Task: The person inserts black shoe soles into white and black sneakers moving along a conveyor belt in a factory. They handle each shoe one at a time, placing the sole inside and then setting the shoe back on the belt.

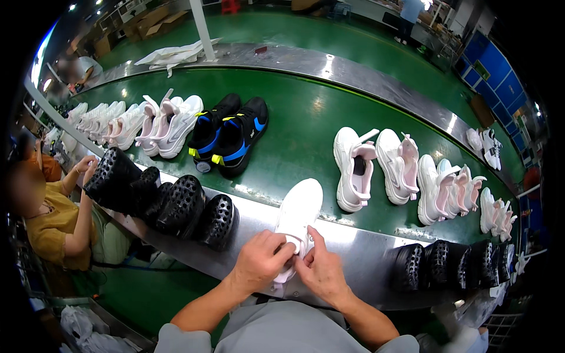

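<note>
A white sneaker (301, 200) with a pale pink heel and lining lies in front of me, its toe pointing away over the metal edge of the line. My left hand (262, 259) pinches at the shoe's opening, near the tongue or strap. On the other side, my right hand (322, 272) holds the shoe's side, thumb at the opening and index finger along the upper. The fingers partly hide the opening, and I cannot make out any small part between them.
A green conveyor (294, 129) carries black-and-blue sneakers (235, 135) and white-pink sneakers (353, 170). Black perforated shoe forms (179, 206) stand on the near metal ledge (253, 215) at left, more black forms (438, 265) at right. A co-worker in a yellow top (53, 223) sits at left.
</note>
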Action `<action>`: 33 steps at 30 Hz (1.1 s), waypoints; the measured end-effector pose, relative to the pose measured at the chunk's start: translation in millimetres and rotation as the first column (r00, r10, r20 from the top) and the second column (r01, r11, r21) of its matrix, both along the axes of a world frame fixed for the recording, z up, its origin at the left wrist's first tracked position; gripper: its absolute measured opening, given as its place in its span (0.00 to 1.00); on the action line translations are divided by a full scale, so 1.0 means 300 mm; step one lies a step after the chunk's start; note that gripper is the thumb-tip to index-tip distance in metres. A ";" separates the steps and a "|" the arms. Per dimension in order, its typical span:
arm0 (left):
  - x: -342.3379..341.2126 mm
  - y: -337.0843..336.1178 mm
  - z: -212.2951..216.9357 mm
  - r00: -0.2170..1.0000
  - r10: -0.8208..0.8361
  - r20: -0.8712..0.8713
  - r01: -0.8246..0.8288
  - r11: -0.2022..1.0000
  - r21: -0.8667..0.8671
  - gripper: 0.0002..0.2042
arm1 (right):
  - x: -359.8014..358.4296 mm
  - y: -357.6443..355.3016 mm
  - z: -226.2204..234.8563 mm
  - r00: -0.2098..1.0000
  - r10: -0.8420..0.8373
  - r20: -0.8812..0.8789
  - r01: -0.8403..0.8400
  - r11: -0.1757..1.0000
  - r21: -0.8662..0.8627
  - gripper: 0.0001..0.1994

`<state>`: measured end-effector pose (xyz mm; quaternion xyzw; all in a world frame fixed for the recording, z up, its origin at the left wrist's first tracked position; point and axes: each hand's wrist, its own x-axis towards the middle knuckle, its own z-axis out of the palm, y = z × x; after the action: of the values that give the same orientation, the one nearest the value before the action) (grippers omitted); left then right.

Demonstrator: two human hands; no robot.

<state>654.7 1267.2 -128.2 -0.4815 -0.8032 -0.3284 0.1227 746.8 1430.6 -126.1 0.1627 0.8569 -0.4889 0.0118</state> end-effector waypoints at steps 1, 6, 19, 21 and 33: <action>0.003 0.004 -0.017 1.000 0.028 -0.002 -0.028 0.999 0.045 0.12 | 0.005 0.000 -0.015 0.999 -0.024 -0.025 0.024 1.000 0.008 0.27; 0.085 0.019 -0.058 0.982 0.178 0.068 -0.184 0.978 0.100 0.13 | 0.011 -0.025 -0.083 0.992 -0.101 -0.075 0.104 0.994 0.026 0.23; 0.151 0.037 -0.033 0.967 0.013 0.256 0.004 0.998 -0.067 0.20 | 0.006 0.250 -0.096 0.956 -0.205 -0.210 0.201 0.979 -0.038 0.21; 0.061 0.101 -0.017 0.974 0.018 0.225 -0.011 0.999 -0.032 0.16 | -0.068 0.387 -0.017 0.880 -0.249 -0.405 0.395 0.858 0.329 0.23; -0.320 0.629 -0.082 0.938 0.161 0.306 -0.171 0.985 0.007 0.28 | -0.397 0.701 -0.130 0.931 -0.190 -0.312 0.286 0.911 0.296 0.43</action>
<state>558.7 1455.9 -152.9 -0.3536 -0.8446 -0.4008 0.0329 627.8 1640.8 -165.0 0.1967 0.8943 -0.3508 -0.1961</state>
